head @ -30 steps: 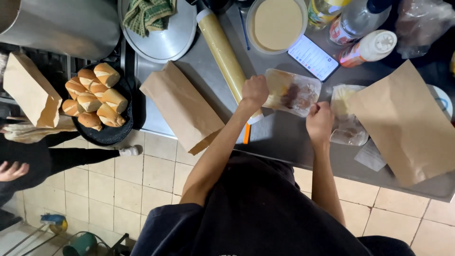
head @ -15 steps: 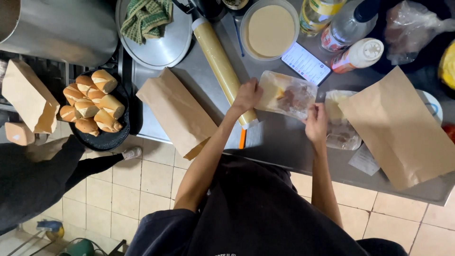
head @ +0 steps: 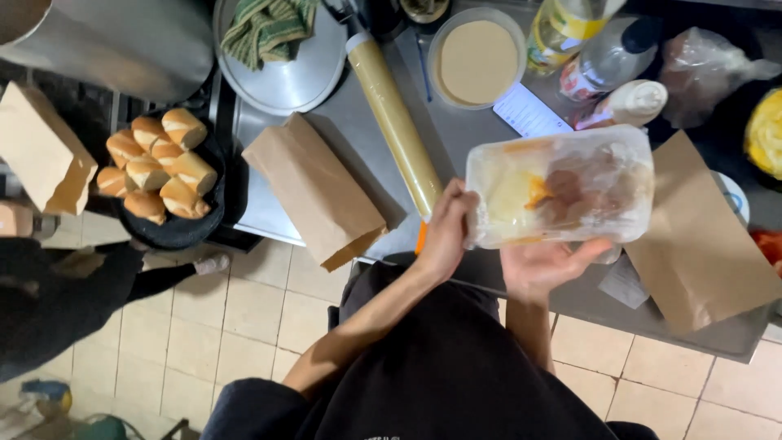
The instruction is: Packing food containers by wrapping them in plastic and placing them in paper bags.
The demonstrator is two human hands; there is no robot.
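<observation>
- Left hand (head: 446,236): grips the left end of the clear food container (head: 560,186).
- Right hand (head: 544,266): supports the container from beneath, palm up.
- Container: held above the steel counter (head: 358,134), between two brown paper bags (head: 314,189).
- Film roll (head: 394,119): lies just beside the left hand.

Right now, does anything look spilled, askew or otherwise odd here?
No spill shows. The brown paper bag hangs over the steel counter edge, above the tiled floor. Both hands hold the clear food container, roughly level.

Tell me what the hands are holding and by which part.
Both hands hold one clear plastic food container wrapped in film. The left hand grips its left short end; the right hand supports it from underneath, palm up.
</observation>
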